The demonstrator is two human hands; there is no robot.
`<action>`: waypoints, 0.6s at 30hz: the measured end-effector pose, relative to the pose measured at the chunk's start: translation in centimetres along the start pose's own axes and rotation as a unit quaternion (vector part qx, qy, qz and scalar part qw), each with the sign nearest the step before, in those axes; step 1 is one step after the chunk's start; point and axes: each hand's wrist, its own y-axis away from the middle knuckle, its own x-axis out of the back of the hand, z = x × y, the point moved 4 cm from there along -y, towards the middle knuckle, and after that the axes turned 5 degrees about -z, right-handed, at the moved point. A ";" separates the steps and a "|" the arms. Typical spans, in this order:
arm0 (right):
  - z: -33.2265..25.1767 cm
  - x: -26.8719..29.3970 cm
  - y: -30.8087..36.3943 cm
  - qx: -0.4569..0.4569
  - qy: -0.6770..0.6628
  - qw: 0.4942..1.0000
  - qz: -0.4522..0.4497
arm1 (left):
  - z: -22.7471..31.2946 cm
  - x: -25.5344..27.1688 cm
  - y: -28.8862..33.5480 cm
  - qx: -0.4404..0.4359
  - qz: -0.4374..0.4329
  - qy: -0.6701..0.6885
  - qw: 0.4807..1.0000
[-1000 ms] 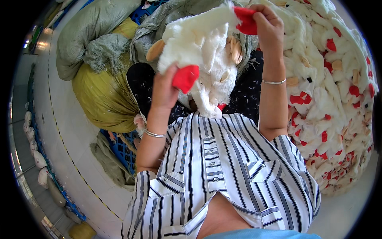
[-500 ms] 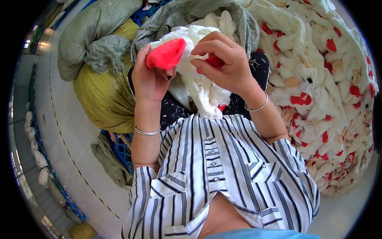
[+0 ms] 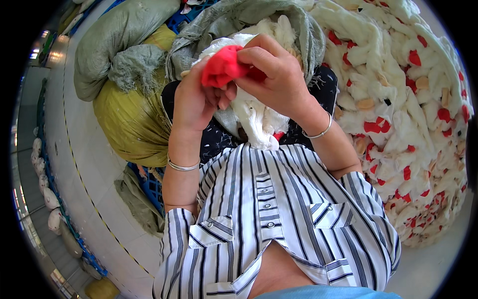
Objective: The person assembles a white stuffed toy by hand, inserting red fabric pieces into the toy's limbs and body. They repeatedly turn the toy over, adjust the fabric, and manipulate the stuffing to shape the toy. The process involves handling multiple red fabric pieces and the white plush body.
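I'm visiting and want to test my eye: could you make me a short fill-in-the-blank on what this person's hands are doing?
1. Both hands, left hand and right hand, pinch the ____ fabric part of a white plush toy.
2. Each wrist wears a thin silver ____.
3. The big heap of white plush toys lies on the person's ____ side.
4. The person's shirt is ____.

Missing words: red; bangle; right; striped

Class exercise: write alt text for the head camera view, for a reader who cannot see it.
Both hands, left hand and right hand, grip the red part of a white plush toy held at chest height. A large pile of similar toys lies to the right.
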 end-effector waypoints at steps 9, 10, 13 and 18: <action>0.0 1.1 0.2 -0.032 -0.044 0.998 0.018 | 2.2 -0.6 1.6 -0.273 0.060 -0.344 0.896; -0.1 0.9 0.1 -0.034 -0.053 0.998 0.017 | 1.8 -0.8 1.4 -0.280 0.050 -0.373 0.883; -0.3 0.6 0.2 -0.093 -0.064 0.993 0.022 | 0.5 -0.5 0.8 -0.287 0.009 -0.366 0.885; 0.6 0.6 0.7 -0.174 -0.258 0.948 -0.064 | 0.6 -0.2 1.5 -0.230 0.043 -0.340 0.911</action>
